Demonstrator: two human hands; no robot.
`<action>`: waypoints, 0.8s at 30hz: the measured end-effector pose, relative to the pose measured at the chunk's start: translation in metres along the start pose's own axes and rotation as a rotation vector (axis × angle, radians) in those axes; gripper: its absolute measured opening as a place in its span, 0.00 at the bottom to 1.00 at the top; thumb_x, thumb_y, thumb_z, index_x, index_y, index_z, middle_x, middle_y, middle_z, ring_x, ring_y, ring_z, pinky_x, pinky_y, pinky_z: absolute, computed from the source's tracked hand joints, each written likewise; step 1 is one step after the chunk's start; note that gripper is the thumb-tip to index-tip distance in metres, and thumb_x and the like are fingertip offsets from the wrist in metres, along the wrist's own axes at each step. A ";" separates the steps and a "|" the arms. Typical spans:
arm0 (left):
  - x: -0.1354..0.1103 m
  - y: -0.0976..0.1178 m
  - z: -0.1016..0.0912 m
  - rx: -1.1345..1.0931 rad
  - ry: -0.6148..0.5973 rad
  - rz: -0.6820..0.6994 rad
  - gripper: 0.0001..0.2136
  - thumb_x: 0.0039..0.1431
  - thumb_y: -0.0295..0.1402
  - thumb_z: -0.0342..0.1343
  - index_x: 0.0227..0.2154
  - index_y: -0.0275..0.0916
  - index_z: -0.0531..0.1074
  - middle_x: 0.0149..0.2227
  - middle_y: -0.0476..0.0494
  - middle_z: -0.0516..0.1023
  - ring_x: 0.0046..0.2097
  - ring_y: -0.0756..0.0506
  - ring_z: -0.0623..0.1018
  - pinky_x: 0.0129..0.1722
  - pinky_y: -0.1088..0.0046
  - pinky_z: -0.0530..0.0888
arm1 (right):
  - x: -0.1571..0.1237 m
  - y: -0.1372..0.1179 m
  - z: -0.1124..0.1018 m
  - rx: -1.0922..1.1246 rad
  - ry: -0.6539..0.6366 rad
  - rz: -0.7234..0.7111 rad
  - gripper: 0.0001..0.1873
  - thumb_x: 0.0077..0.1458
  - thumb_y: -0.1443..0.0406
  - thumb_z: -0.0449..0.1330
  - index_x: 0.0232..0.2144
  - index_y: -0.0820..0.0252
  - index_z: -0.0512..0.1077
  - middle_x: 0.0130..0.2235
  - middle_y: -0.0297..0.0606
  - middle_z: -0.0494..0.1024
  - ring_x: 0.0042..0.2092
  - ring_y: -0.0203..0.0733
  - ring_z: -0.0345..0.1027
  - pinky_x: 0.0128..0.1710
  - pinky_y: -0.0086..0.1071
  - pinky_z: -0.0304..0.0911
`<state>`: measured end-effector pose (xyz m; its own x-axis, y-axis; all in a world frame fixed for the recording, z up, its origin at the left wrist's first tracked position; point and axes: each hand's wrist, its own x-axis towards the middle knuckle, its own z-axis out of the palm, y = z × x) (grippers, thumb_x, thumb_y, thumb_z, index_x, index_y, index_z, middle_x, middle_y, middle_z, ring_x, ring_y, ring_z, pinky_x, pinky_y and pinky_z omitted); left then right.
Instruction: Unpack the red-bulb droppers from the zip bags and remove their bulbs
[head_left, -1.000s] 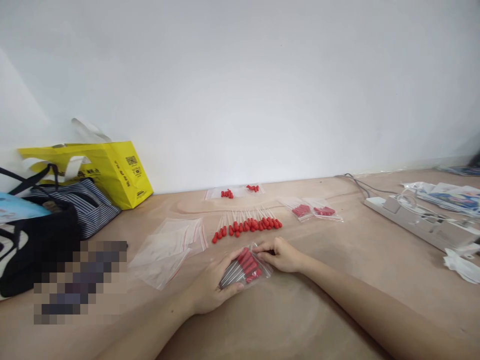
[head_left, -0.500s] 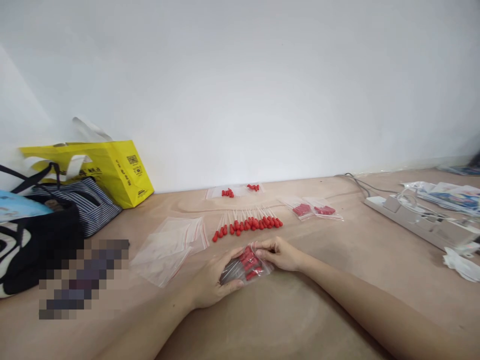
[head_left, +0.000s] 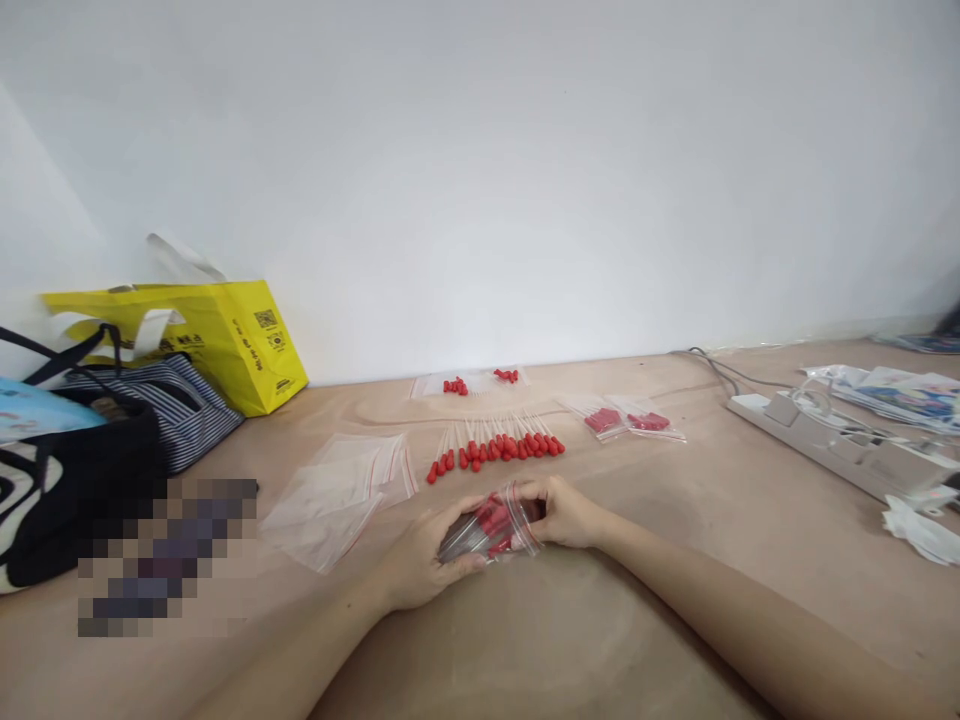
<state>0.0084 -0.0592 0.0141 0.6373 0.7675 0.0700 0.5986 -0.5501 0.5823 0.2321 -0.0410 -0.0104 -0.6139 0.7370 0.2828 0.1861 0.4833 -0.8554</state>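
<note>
A small clear zip bag (head_left: 491, 528) with red-capped droppers inside rests on the wooden table (head_left: 675, 560), held between both hands. My left hand (head_left: 420, 570) cups its near left end, fingers curled round it. My right hand (head_left: 564, 512) pinches its far right end at the opening. Just beyond lies a row of loose red-capped droppers (head_left: 495, 448). Empty zip bags (head_left: 337, 495) are stacked to the left.
Filled small bags (head_left: 634, 418) lie at right of the row, and bags with red caps (head_left: 480, 382) near the wall. A yellow bag (head_left: 225, 340) and striped and black bags (head_left: 112, 440) stand at left. A power strip (head_left: 840, 445) with cables lies at right.
The bag has tilted up a little off the table and bunched between the hands. My right hand's fingers closed more tightly on its opening. The hands otherwise stay in place.
</note>
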 end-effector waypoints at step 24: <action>0.002 -0.003 0.000 -0.036 -0.001 -0.012 0.24 0.49 0.45 0.54 0.49 0.45 0.62 0.50 0.45 0.69 0.50 0.42 0.68 0.49 0.63 0.64 | -0.001 -0.003 0.001 -0.093 -0.078 0.083 0.12 0.35 0.65 0.65 0.26 0.62 0.68 0.26 0.29 0.68 0.25 0.29 0.58 0.25 0.23 0.55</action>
<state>0.0080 -0.0564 0.0126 0.6303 0.7739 0.0621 0.5884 -0.5284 0.6121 0.2313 -0.0434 -0.0089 -0.6505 0.7391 0.1748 0.3069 0.4663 -0.8297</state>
